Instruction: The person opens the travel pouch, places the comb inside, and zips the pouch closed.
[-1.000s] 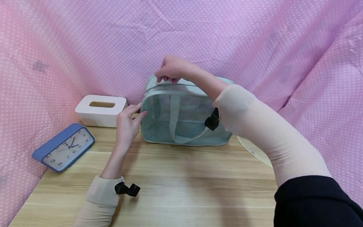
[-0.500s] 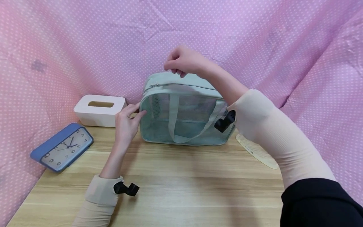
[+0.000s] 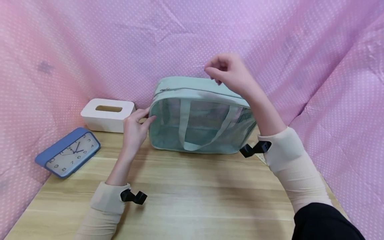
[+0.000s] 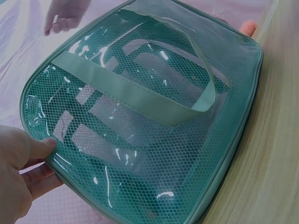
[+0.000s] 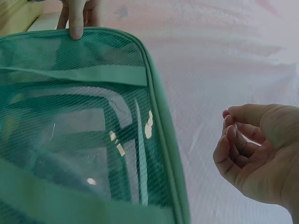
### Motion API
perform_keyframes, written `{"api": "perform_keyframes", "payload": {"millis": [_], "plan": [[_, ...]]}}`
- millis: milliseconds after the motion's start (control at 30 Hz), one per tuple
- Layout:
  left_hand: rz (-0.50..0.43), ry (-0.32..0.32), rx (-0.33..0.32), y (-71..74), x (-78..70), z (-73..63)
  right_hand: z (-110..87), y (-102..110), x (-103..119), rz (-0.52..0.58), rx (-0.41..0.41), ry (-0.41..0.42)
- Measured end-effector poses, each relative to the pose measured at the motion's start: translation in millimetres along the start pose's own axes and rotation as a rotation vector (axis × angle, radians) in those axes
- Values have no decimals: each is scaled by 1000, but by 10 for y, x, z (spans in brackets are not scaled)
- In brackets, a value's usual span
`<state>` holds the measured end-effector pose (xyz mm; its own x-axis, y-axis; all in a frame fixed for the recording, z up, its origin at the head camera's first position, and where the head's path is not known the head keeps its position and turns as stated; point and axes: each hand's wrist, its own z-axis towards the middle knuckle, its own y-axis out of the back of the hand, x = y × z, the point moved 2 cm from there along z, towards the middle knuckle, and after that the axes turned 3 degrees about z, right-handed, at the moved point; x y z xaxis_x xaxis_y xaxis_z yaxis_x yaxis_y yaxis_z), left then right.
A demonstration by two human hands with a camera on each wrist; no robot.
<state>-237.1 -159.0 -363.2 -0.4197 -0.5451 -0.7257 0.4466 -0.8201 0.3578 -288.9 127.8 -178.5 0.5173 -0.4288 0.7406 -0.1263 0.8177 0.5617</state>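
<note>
Although the bag (image 3: 199, 115) stands, it could tip

Bag: on worktop (image 3: 186, 193); cause, uneven pull. Left hand (image 3: 134, 129): pinching bag's left edge; slack pinch risks sliding. Right hand (image 3: 232, 72): above bag, fingers loosely curled, holding nothing visible. Tissue box (image 3: 105, 116): left of bag.

Right grip (image 3: 230, 71) aloft, loosely curled

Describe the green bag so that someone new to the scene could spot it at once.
Find the wooden table, then its far side before the pink dotted cloth. There stands the pale green bag, its left edge pinched by the left hand. Its see-through front and looped strap set it apart from the white box and blue clock.
</note>
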Motion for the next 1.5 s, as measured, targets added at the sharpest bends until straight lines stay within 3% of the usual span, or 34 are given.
{"api": "perform_keyframes", "payload": {"millis": [267,467,733,933,1133,1267,1500], "plan": [[1,-2,3,-7,30,-2,-469,245,-380,42,-227,60],[-13,3,10,-24,55,-16,-816,419,-651,235,-374,71],[-18,-2,21,-20,43,4,-1112,523,-964,401,-532,32],[-11,-3,16,-2,63,5,-1257,559,-1172,455,-628,27],[-3,-7,5,16,64,-2,-1457,606,-1433,401,-636,-83],[1,-8,9,23,60,-8,-1611,620,-1644,293,-584,-151],[10,-4,52,19,38,-5,-1869,626,-1962,60,-456,-195]]}}
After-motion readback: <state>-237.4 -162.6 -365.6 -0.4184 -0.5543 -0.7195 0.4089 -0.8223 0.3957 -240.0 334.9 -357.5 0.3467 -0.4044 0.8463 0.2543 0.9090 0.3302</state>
